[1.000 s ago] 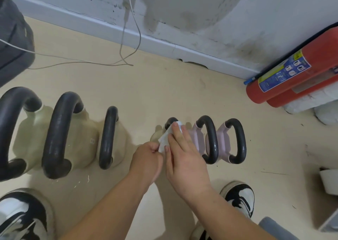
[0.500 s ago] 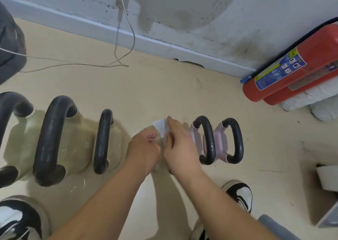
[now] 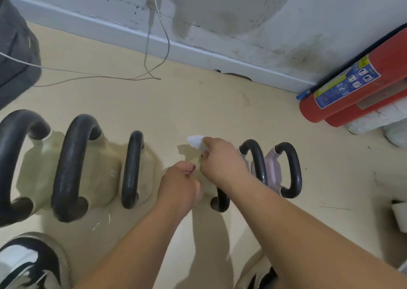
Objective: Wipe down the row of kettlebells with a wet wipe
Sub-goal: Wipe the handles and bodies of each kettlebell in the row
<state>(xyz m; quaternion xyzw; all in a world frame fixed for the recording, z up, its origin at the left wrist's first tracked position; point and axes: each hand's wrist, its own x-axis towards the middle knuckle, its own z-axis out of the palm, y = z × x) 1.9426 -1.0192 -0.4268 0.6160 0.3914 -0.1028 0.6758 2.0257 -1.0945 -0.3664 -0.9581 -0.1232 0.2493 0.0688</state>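
A row of kettlebells with black handles runs across the floor: three beige ones at the left [image 3: 105, 174], a small beige one [image 3: 207, 191] in the middle under my hands, and two pink ones [image 3: 273, 169] at the right. My right hand [image 3: 222, 161] pinches a white wet wipe [image 3: 196, 141] over the far side of the small beige kettlebell, hiding most of its handle. My left hand [image 3: 178, 185] is curled beside that kettlebell's near left side; whether it grips anything is hidden.
A red fire extinguisher [image 3: 356, 86] lies against the wall at the right. Thin cables [image 3: 99, 76] trail over the floor at the back. A dark bag [image 3: 15, 55] sits at the far left. My shoes [image 3: 28, 264] stand near the bottom edge.
My right hand has slid with the wipe toward the far end of the small beige kettlebell, uncovering the handle's near end. My left hand stays beside it.
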